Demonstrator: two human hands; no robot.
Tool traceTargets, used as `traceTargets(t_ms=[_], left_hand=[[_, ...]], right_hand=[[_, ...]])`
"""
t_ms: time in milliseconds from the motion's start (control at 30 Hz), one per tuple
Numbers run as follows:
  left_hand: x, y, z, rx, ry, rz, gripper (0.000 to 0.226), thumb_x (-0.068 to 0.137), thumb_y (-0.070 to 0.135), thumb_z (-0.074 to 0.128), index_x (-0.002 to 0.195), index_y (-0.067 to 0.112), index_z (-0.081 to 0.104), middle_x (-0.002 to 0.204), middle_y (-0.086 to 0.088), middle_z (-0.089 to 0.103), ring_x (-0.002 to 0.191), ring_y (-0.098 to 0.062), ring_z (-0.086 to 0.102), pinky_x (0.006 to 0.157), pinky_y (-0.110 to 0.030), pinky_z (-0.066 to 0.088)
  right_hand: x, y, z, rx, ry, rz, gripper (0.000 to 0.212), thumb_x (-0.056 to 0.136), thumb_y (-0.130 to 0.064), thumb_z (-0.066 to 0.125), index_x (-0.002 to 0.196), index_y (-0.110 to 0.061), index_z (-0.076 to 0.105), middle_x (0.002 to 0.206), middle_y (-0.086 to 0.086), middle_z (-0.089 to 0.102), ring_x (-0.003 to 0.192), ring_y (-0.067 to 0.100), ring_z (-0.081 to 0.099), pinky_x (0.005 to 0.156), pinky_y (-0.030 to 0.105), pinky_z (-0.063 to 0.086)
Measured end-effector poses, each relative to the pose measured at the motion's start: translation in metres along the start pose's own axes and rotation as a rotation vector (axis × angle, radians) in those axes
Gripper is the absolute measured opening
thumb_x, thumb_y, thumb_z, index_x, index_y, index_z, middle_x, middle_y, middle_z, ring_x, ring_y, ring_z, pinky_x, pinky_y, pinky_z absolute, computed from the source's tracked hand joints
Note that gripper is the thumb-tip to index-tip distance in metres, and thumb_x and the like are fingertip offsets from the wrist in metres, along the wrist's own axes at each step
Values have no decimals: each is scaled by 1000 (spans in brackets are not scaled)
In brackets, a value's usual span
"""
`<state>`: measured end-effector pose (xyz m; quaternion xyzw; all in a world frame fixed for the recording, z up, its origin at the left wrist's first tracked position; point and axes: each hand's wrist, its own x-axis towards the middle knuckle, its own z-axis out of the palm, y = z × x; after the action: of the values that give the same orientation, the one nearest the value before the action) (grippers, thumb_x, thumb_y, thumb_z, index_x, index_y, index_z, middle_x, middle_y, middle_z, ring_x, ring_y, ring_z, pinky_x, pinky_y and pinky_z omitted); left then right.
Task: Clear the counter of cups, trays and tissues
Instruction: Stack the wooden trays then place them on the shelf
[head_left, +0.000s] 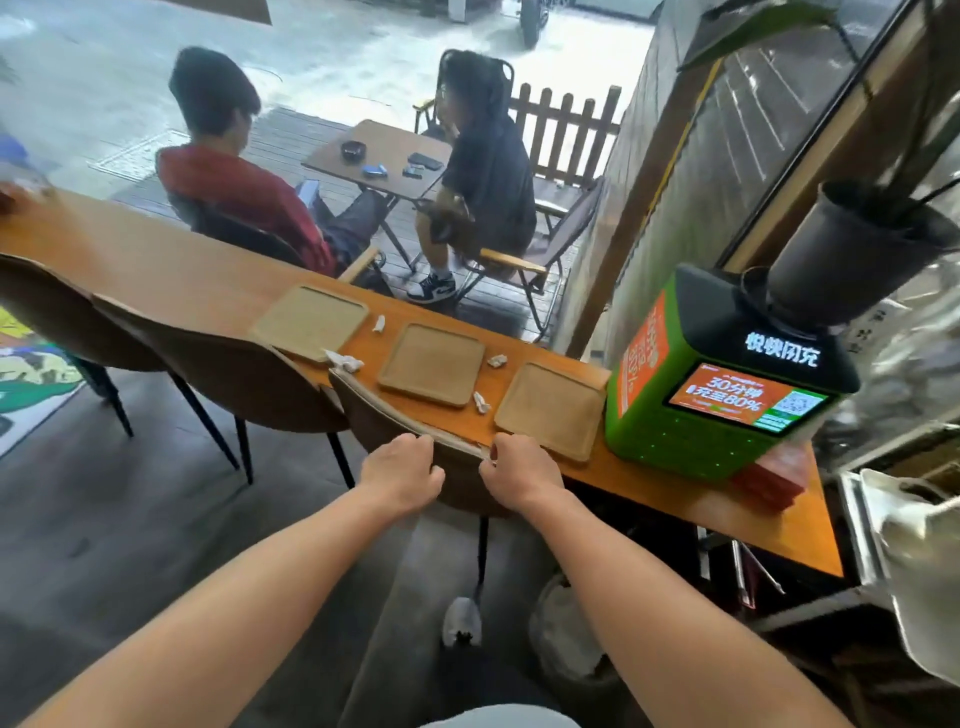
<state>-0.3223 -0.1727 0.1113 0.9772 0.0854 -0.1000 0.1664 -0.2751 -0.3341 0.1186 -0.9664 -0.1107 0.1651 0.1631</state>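
Counter (156, 270): long wooden bar running left to right in front of me, open to the patio on the far side. Chair (374, 415) is tucked under it, between me and the work.

Green charging kiosk (691, 415) sits at the right end, just beside the right tray (550, 410).

Three bare trays in a row: left tray (310, 321), middle tray (432, 362), then the right one. No cups that I can make out; something blurry at the far left end, can't tell what.

Left hand (400, 467) and right hand (519, 467): fingers of both curled over the chair's top rim, gripping it.

Four crumpled tissues: one (380, 323) and another (344, 362) between left and middle trays, one (497, 360) and another (481, 402) between middle and right.

Risks, my read:
- Tissue by the chair rim is just beside it. Jerk the chair and it drops to the floor.
- Right tray's near corner is close to the counter edge and to my right hand. A knuckle bump could tip it off.
- Tissues are light. Sliding trays fast could push them off the far edge onto the patio.
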Motion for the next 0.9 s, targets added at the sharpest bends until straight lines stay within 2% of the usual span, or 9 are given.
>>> traceTargets(t_ms=[133, 267, 367, 500, 700, 900], left_hand=[[37, -5, -15, 13, 12, 91, 19, 87, 39, 52, 87, 21, 54, 99, -4, 63, 95, -25, 62, 77, -38, 52], [91, -14, -32, -12, 42, 114, 16, 87, 38, 53, 83, 23, 56, 94, -1, 63, 91, -23, 62, 76, -37, 53], [137, -27, -43, 28, -1, 75, 17, 88, 39, 51, 88, 22, 57, 97, -2, 62, 92, -24, 61, 75, -36, 52], [199, -54, -54, 102, -83, 20, 22, 90, 38, 51, 97, 19, 60, 101, -4, 62, 94, -26, 61, 80, -40, 53], [259, -103, -45, 84, -158, -84, 16, 91, 38, 54, 93, 23, 59, 95, 0, 63, 85, -21, 61, 71, -36, 53], [295, -136, -27, 94, -263, -100, 19, 91, 38, 52, 98, 22, 59, 100, -3, 60, 93, -27, 61, 80, -42, 55]], right_hand=[[43, -9, 1, 5, -19, 17, 16, 91, -33, 55, 94, -20, 63, 95, 3, 63, 83, 24, 61, 75, 42, 56], [98, -15, 1, 5, -51, 17, 12, 91, -29, 53, 91, -19, 60, 93, 3, 61, 78, 23, 57, 59, 31, 43], [143, -17, -4, 26, -92, 22, 20, 92, -30, 49, 99, -17, 63, 106, 7, 65, 94, 29, 61, 69, 34, 47], [205, -17, -10, 40, -148, 55, 21, 91, -29, 51, 101, -15, 62, 108, 8, 65, 95, 30, 62, 79, 41, 55], [262, -15, 2, 89, -218, 155, 17, 90, -26, 56, 101, -17, 64, 99, 4, 66, 87, 25, 64, 77, 42, 58], [286, -16, 23, 59, -288, 229, 11, 90, -22, 53, 93, -18, 62, 91, 3, 65, 78, 23, 64, 71, 40, 59]])
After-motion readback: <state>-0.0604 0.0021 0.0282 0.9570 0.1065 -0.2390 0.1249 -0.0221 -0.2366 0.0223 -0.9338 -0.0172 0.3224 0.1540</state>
